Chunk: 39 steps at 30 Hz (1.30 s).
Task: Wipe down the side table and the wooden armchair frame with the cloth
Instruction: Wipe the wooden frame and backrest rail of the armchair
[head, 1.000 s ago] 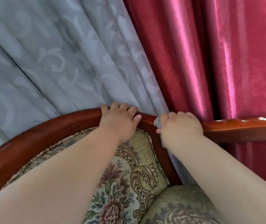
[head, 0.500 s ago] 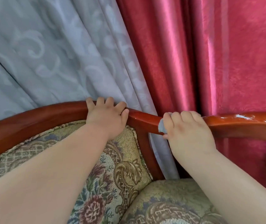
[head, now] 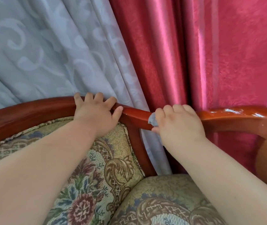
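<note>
The right hand (head: 178, 124) grips the cloth (head: 152, 120) on the chair frame (head: 136, 114), the left hand (head: 95, 114) seems to hold its top edge, so next slide the cloth along.

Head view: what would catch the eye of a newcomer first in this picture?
The shiny crimson curtain fills the upper right, beside a pale grey-blue patterned curtain at upper left. Below, the right hand presses a small grey cloth on the glossy red-brown wooden armchair frame, while the left hand grips the same frame nearby.
</note>
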Each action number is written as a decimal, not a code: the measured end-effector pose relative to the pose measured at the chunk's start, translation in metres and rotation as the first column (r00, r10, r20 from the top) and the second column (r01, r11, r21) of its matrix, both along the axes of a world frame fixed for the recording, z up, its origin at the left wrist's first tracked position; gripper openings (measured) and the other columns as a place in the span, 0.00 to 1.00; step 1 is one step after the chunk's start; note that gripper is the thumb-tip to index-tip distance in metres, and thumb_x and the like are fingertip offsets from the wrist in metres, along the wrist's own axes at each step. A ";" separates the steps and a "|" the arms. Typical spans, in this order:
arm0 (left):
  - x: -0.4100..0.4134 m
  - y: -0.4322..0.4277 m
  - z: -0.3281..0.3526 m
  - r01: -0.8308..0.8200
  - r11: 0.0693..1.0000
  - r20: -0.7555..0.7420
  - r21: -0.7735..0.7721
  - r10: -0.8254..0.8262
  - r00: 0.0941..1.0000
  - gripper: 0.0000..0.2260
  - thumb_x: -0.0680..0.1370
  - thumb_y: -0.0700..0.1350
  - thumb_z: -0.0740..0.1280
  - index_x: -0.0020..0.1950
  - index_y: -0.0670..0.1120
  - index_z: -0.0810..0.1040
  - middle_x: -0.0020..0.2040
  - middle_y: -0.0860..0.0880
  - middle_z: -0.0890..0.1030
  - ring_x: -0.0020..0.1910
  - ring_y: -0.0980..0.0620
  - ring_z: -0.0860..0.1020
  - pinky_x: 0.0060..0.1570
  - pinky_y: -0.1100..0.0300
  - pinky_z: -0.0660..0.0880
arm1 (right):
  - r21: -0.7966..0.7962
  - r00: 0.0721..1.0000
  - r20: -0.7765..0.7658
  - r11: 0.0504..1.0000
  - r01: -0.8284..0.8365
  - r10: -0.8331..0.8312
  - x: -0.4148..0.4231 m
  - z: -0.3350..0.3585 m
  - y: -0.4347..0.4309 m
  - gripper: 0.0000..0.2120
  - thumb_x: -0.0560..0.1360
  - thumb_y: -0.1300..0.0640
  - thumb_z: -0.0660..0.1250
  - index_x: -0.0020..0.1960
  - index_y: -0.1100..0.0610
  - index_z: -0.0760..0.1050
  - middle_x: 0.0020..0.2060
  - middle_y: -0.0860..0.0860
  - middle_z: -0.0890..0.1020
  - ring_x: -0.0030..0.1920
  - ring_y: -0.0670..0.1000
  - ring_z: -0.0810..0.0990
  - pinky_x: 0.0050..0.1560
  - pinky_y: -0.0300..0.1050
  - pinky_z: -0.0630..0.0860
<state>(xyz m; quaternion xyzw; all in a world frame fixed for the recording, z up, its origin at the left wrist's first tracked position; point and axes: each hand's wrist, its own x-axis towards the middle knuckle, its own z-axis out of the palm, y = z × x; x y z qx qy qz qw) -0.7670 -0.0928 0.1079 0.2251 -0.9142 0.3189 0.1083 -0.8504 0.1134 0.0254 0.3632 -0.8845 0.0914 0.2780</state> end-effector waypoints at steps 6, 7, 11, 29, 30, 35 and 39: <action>-0.004 0.018 0.001 -0.035 0.991 0.007 0.131 0.034 0.999 0.28 0.79 0.68 0.41 0.71 0.61 0.69 0.69 0.47 0.74 0.71 0.38 0.68 0.72 0.28 0.53 | 0.085 0.992 0.114 0.996 0.040 -0.050 0.008 0.013 -0.018 0.18 0.81 0.47 0.59 0.64 0.58 0.71 0.57 0.56 0.79 0.58 0.62 0.76 0.63 0.59 0.67; -0.009 0.028 -0.003 0.019 0.986 0.033 0.166 -0.025 0.999 0.26 0.80 0.66 0.43 0.71 0.61 0.69 0.69 0.49 0.75 0.71 0.39 0.69 0.72 0.30 0.55 | 0.078 0.994 0.113 0.997 -0.003 -0.006 0.008 0.015 -0.026 0.17 0.81 0.49 0.59 0.64 0.59 0.71 0.58 0.57 0.79 0.58 0.62 0.76 0.62 0.59 0.67; -0.025 0.062 -0.030 0.159 0.954 0.070 0.255 -0.182 0.981 0.20 0.83 0.55 0.47 0.71 0.55 0.68 0.68 0.48 0.74 0.69 0.40 0.69 0.74 0.36 0.58 | 0.057 0.989 0.135 0.997 -0.061 0.053 0.003 0.016 -0.026 0.17 0.78 0.59 0.55 0.64 0.60 0.72 0.57 0.57 0.80 0.57 0.61 0.78 0.60 0.57 0.69; -0.041 0.134 -0.061 0.208 0.881 -0.052 0.424 -0.206 0.977 0.29 0.78 0.62 0.35 0.67 0.58 0.68 0.62 0.50 0.73 0.69 0.42 0.69 0.73 0.26 0.49 | 0.160 0.999 -0.047 0.987 -0.003 0.010 -0.023 0.017 0.087 0.13 0.76 0.48 0.67 0.53 0.56 0.79 0.44 0.54 0.82 0.48 0.60 0.80 0.53 0.57 0.73; -0.041 0.134 -0.061 0.199 0.872 -0.058 0.447 -0.193 0.979 0.28 0.79 0.62 0.35 0.67 0.58 0.68 0.63 0.50 0.73 0.69 0.42 0.69 0.73 0.26 0.48 | 0.154 0.999 -0.035 0.988 0.006 0.000 -0.028 0.017 0.104 0.15 0.75 0.44 0.68 0.53 0.55 0.78 0.44 0.53 0.81 0.47 0.59 0.80 0.51 0.55 0.73; -0.047 0.143 -0.057 0.174 0.873 -0.051 0.455 -0.169 0.984 0.30 0.76 0.63 0.34 0.64 0.57 0.69 0.62 0.47 0.74 0.68 0.39 0.69 0.73 0.25 0.47 | 0.042 0.991 -0.105 0.996 0.083 -0.079 -0.050 0.002 0.171 0.17 0.76 0.41 0.64 0.45 0.56 0.72 0.35 0.51 0.71 0.36 0.58 0.75 0.40 0.54 0.69; -0.048 0.146 -0.065 0.251 0.849 -0.124 0.464 -0.219 0.968 0.27 0.79 0.60 0.37 0.65 0.55 0.70 0.61 0.48 0.76 0.66 0.40 0.71 0.74 0.27 0.51 | 0.027 0.987 -0.132 0.995 0.091 -0.086 -0.041 0.001 0.148 0.16 0.73 0.46 0.67 0.44 0.60 0.73 0.35 0.57 0.74 0.37 0.61 0.75 0.44 0.59 0.70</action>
